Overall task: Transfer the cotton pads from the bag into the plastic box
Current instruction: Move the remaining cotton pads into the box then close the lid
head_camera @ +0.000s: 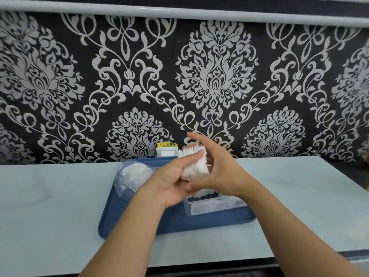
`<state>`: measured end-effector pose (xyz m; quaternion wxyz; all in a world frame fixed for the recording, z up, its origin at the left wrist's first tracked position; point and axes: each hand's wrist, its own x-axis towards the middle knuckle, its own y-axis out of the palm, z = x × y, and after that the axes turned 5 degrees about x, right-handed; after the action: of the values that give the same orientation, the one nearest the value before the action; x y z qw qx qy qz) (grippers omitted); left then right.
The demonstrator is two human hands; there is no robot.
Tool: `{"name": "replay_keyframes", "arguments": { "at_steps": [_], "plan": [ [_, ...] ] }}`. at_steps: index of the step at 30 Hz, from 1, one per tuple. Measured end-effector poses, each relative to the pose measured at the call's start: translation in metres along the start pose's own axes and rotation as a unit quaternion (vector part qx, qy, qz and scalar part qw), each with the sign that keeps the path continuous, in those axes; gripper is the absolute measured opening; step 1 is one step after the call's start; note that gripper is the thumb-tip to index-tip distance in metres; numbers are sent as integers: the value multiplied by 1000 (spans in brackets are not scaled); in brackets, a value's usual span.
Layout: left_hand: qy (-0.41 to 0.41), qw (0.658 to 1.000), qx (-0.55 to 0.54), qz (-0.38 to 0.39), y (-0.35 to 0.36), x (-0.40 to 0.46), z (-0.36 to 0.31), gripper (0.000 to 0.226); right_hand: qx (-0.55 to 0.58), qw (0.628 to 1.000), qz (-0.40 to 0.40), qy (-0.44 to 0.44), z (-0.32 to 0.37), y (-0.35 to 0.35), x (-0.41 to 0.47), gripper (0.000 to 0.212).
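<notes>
Head view shows both hands raised together over a blue tray point(127, 220) that sits on a pale table point(50, 196). The left hand point(169, 184) grips a stack of white cotton pads point(194, 164) from below, thumb curled over the front of the stack. The right hand point(217, 170) closes around the same stack from the far side, its index finger lifted straight. Just beneath the hands, the clear plastic box point(211, 205) stands on the tray with more pads point(203, 193) in it, perhaps packed on edge. At the tray's left rear lies the clear bag point(129, 176), pads showing inside.
</notes>
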<state>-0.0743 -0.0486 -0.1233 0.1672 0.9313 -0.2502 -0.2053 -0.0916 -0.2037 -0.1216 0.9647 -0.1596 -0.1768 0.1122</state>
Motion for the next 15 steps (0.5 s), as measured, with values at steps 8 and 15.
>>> {"name": "replay_keyframes", "arguments": {
  "at_steps": [8, 15],
  "plan": [
    [4, 998, 29, 47, 0, -8, -2, 26, -46, 999, 0, -11, -1, 0, 0, 99],
    [20, 995, -45, 85, -8, -5, -5, 41, 22, 999, -35, -4, -4, -11, 0, 81]
  ]
}}
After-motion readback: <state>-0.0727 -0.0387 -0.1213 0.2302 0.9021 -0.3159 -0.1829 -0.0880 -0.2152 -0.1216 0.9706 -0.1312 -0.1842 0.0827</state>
